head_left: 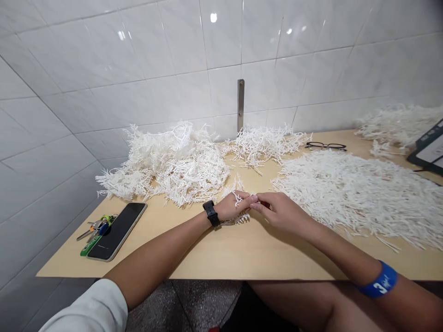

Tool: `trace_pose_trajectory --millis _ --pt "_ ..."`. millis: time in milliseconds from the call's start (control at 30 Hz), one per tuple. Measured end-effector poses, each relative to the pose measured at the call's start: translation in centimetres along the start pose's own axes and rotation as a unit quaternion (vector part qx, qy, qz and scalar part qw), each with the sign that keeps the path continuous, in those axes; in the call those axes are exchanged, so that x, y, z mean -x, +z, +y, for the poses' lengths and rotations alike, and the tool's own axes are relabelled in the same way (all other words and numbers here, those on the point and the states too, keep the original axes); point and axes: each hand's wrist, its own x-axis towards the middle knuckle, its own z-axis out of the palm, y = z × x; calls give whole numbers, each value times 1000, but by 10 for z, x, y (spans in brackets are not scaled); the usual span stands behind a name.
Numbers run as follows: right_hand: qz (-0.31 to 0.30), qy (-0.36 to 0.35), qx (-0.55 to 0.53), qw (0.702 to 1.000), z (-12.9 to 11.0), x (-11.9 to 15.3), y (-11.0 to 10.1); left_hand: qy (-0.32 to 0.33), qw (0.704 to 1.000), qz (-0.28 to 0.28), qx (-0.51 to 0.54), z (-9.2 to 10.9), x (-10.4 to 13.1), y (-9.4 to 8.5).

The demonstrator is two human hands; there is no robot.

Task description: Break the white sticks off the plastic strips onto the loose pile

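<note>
My left hand (235,205), with a black watch on its wrist, is closed on a white branching piece (238,197) whose prongs stick out past the fingers. The fingertips of my right hand (273,210) are pinched together and meet my left fingertips at the piece. What the right fingertips hold is too small to make out. More white branching bits (238,219) lie under and beside my left hand. A large tangled white heap (176,161) is behind it to the left, and a smaller tangled heap (265,142) is behind the hands.
A broad pile of loose white strands (363,189) covers the table's right side. Glasses (326,146) lie behind it, near a dark-framed device (429,150) and another white heap (401,124). A phone (117,231) and keys (98,227) rest at the left on the wooden table (207,263).
</note>
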Motion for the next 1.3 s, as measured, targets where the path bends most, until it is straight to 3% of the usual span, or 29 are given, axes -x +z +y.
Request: trace_pose_trajectory --millis 300,367,500,633,733,800,900,1000,1133,1300 --pt "-33 8 68 997 -4 19 -10 -26 999 -21 1 1 3 8" --pt "-30 11 64 997 0 26 -13 -29 999 13 6 0 2 5" --pt "46 24 61 997 22 31 -24 -27 991 129 32 -3 -1 -9" --pt "141 25 174 974 40 18 -25 5 989 126 83 -8 -6 -7" --pt "189 -5 227 955 36 9 -14 -7 977 139 160 -15 -9 0" --pt "172 -9 169 970 25 5 -4 -22 967 156 199 -18 -10 3" --pt "71 26 28 997 6 1 10 -18 963 153 222 -16 -9 5" --pt "-12 33 -10 999 -6 -2 20 8 960 143 242 -11 -7 6" --pt "-19 -14 36 999 -3 -2 25 27 963 147 223 -8 -5 5" --pt "-35 -1 2 999 8 1 20 37 978 141 151 -7 -3 0"
